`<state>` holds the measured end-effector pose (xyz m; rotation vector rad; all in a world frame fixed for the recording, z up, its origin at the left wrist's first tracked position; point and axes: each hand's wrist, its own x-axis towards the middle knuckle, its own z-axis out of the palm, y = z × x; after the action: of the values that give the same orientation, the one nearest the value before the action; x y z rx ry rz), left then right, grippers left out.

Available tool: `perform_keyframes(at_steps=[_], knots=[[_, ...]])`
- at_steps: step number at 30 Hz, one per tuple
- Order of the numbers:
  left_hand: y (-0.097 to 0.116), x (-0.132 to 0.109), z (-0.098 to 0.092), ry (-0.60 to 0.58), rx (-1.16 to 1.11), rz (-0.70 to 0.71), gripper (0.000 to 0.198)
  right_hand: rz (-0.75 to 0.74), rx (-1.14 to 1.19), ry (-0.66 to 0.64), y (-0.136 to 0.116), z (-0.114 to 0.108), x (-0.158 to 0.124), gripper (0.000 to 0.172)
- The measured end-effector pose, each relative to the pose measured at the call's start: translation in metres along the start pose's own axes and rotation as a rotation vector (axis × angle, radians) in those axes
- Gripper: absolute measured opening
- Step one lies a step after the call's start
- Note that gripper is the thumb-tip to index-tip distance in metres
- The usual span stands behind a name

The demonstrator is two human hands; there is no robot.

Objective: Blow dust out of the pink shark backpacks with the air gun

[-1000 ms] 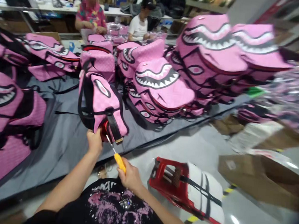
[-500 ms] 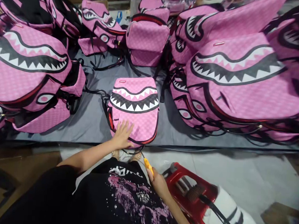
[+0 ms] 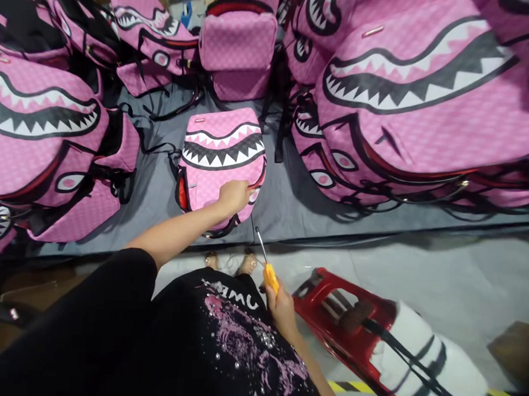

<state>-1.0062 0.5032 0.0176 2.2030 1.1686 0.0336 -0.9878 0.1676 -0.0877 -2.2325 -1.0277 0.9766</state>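
Observation:
In the middle of the grey cloth lies a small pink backpack [image 3: 218, 148] with a toothy shark mouth on its front. My left hand [image 3: 235, 196] grips its lower right front edge; the fingers are closed and partly hidden. The red lining shows at the open left side. In my right hand [image 3: 279, 302] is a yellow-handled tool [image 3: 270, 276] with a thin metal shaft and a dark tip. Its exact kind is unclear. The tip points up, close to the table edge just below the backpack, and appears apart from it.
Large pink shark backpacks stand to the left [image 3: 36, 150] and right [image 3: 411, 111], with smaller ones behind. The grey-covered table [image 3: 285, 217] ends just in front of me. A red plastic stool [image 3: 342, 320] stands on the floor at the right, beside a white strapped object [image 3: 424, 360].
My left hand has gone from lying spread on the backpack to gripping its right lower edge. The backpack has turned slightly. The tool's shaft now shows fully, away from the bag.

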Motion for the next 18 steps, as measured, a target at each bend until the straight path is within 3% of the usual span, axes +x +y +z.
perform_keyframes(at_steps=[4, 7, 10, 13, 15, 18], knots=[[0.009, -0.008, 0.004, 0.043, -0.062, -0.019, 0.025, 0.030, -0.089, -0.066, -0.076, -0.007, 0.066, 0.054], [-0.011, -0.027, 0.015, 0.072, -0.179, -0.014, 0.025, 0.029, -0.309, -0.173, -0.112, -0.023, 0.101, 0.051], [-0.042, -0.055, 0.025, 0.093, -0.090, -0.058, 0.041, 0.067, -0.484, -0.209, -0.115, -0.037, 0.108, 0.049], [-0.054, -0.068, 0.022, 0.049, 0.156, -0.197, 0.034, 0.080, -0.552, -0.213, -0.102, -0.049, 0.105, 0.048], [-0.044, -0.061, 0.003, 0.050, 0.212, -0.241, 0.025, 0.077, -0.564, -0.211, -0.092, -0.060, 0.106, 0.050], [-0.009, -0.037, -0.046, 0.265, 0.333, -0.057, 0.028, 0.084, -0.557, -0.279, -0.077, -0.076, 0.112, 0.050]])
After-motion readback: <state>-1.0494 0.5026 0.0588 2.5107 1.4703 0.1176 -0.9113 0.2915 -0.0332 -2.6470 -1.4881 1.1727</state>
